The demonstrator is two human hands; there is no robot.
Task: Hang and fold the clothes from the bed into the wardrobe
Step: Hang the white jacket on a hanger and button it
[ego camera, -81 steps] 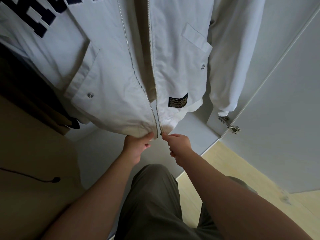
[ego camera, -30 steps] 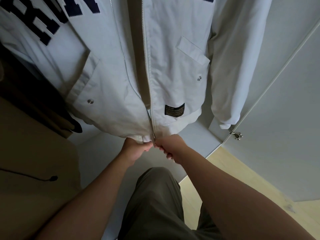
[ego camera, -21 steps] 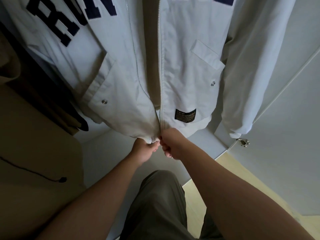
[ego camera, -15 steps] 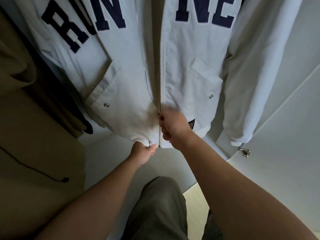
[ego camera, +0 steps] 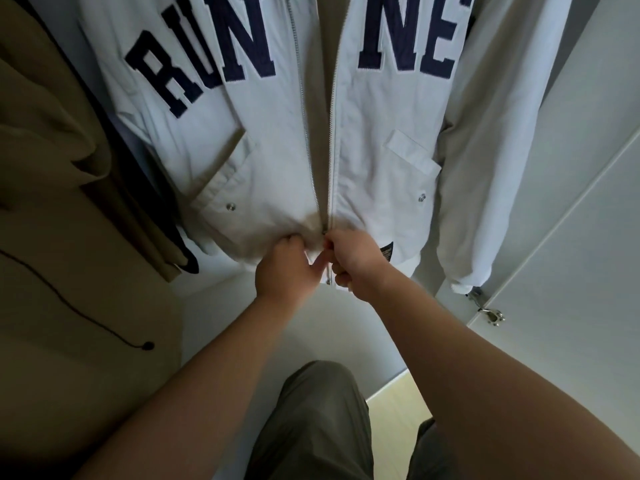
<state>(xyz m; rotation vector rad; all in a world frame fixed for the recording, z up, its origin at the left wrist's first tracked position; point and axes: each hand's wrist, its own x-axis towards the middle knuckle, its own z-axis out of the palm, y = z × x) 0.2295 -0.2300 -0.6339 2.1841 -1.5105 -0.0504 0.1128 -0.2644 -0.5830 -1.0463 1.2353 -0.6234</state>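
White jacket (ego camera: 377,133): hung inside wardrobe (ego camera: 221,320), zipper (ego camera: 333,150) open above hem. Left hand (ego camera: 287,268): pinching bunched hem fabric. Right hand (ego camera: 355,261): curled at zipper base, pull tab hidden. Hazard: lining or bunched fabric jamming zipper, caused by slack hem or skewed upward pull

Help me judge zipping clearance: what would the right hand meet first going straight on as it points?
Probably the jacket: the right hand pinches the zipper near the hem, so it would press into the bunched cloth there, beside the left hand. Depth is unclear.
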